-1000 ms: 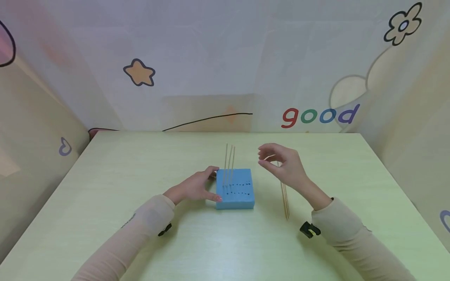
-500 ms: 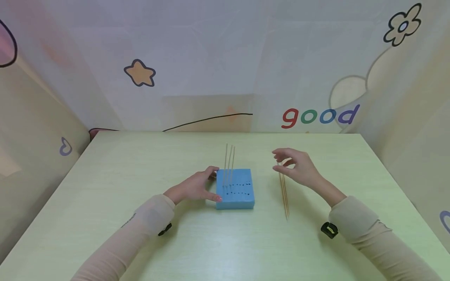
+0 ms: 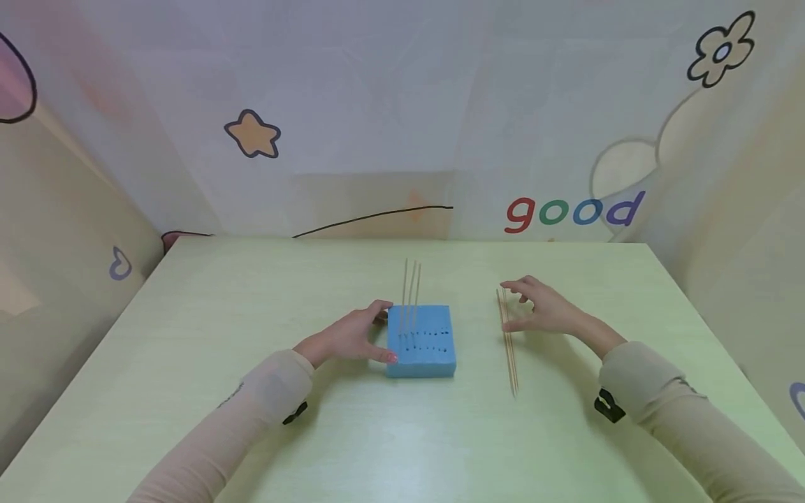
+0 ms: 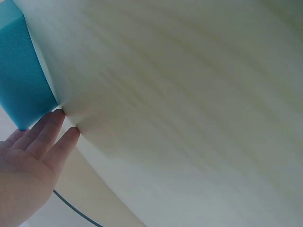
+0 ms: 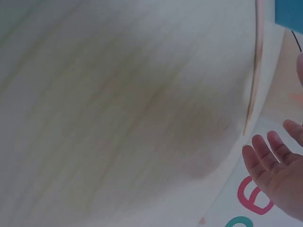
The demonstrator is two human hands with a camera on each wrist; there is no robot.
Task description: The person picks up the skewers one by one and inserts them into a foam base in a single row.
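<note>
A blue foam block (image 3: 428,355), its top dotted with rows of small holes, has three thin sticks (image 3: 410,293) standing upright in its left part. My left hand (image 3: 346,337) holds the block's left side, thumb near the front corner and fingers at the back corner; the left wrist view shows its fingers (image 4: 49,132) against the foam (image 4: 26,71). Several loose sticks (image 3: 511,360) lie lengthwise to the right of the block. Over their upper part my right hand (image 3: 544,309) is spread, thumb and fingers apart, holding nothing; whether it touches them I cannot tell.
The pale wooden table (image 3: 251,279) ends at the back against a curtain (image 3: 377,105) printed with a star, a flower and the word "good". More curtain hangs at both sides. A black band (image 3: 608,406) is at my right cuff, another (image 3: 295,412) at my left.
My right hand has moved right and down from beside the block to the loose sticks, its thumb and fingers spreading wider. My left hand, the block and the upright sticks have stayed put.
</note>
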